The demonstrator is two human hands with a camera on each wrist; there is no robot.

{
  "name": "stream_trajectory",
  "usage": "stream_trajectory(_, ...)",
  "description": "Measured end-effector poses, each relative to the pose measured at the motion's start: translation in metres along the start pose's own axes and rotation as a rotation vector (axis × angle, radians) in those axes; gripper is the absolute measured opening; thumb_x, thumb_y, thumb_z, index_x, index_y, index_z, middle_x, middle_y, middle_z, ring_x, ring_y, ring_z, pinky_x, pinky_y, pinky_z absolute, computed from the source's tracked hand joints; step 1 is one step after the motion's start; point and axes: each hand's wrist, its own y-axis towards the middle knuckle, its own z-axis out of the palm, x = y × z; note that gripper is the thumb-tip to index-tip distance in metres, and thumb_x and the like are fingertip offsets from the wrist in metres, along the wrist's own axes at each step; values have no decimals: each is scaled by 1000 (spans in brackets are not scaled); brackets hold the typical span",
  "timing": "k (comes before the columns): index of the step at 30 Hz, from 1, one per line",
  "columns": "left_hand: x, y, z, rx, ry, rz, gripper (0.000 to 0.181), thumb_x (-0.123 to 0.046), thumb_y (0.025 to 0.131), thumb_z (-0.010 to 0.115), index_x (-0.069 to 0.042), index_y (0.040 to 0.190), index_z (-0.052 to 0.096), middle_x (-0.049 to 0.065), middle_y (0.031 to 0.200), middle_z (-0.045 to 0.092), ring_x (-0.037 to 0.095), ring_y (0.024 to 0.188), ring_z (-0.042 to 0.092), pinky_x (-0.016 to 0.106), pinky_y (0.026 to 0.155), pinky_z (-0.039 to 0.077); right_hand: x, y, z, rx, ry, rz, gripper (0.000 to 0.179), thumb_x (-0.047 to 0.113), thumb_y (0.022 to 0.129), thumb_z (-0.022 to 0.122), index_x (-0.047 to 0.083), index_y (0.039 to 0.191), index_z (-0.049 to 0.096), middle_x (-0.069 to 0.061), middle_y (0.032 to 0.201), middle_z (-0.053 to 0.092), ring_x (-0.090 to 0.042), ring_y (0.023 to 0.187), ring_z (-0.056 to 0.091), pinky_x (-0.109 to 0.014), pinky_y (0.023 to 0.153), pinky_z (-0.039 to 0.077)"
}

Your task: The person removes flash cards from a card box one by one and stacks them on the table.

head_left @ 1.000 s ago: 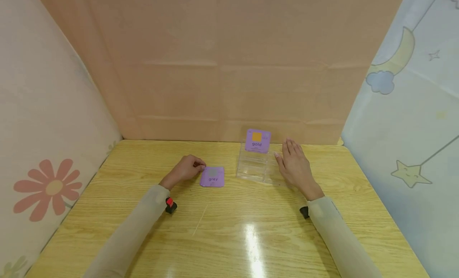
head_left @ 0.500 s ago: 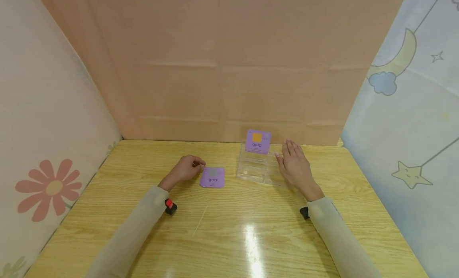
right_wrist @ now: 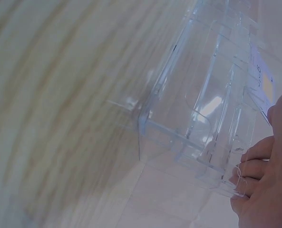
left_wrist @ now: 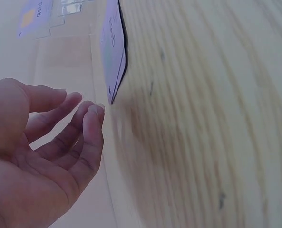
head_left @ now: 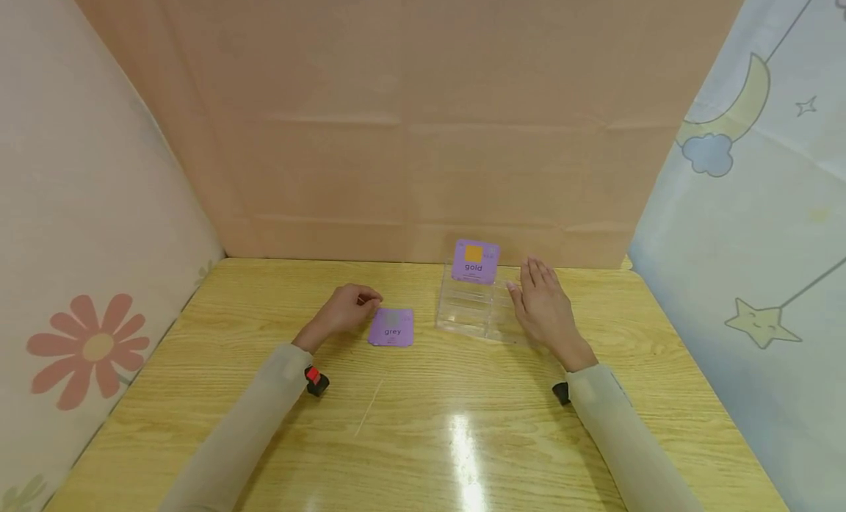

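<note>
A small stack of purple square cards, the top one reading "grey" (head_left: 391,337), lies flat on the table left of centre. My left hand (head_left: 344,308) is at the stack's upper left corner. In the left wrist view its fingers (left_wrist: 91,133) are loosely bent with nothing between them, and a gap shows between them and the cards (left_wrist: 113,52). A clear plastic tiered holder (head_left: 463,322) stands to the right, with a purple "gold" card (head_left: 474,269) upright in its back left slot. My right hand (head_left: 545,310) rests on the holder's right side, fingers nearly straight.
The wooden table (head_left: 423,438) backs onto a tan covering (head_left: 410,167). Patterned cloth walls stand at the left (head_left: 79,225) and right (head_left: 734,225). Black wrist mounts (head_left: 317,382) sit under the sleeves.
The left fingertips have shifted very slightly up and to the right beside the grey card. The right hand, holder and cards stay where they were.
</note>
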Motion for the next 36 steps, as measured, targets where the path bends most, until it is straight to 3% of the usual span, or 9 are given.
stream_trajectory(9,-6,-1,1,-4,-15,-11,32,-25,108,59,-5,128,74,15,125,75,28,110,70,40,88,61,0,-1,0,-10,-3,-10,68,38,115,34,-17,155,34,-37,164,33,-51,156,31,-63,130,23)
stream_trajectory(28,-19,5,-1,12,-88,-17,34,-26,109,59,-3,132,72,17,124,75,27,106,70,31,78,61,0,1,0,6,9,-2,68,37,115,35,-17,157,31,-36,165,30,-51,157,28,-62,131,21)
stream_trajectory(36,-26,8,0,1,-74,11,35,-27,109,58,-5,132,71,17,125,75,26,109,70,34,83,61,-2,1,3,5,4,-7,68,37,115,35,-17,156,32,-37,165,32,-50,157,28,-62,131,22)
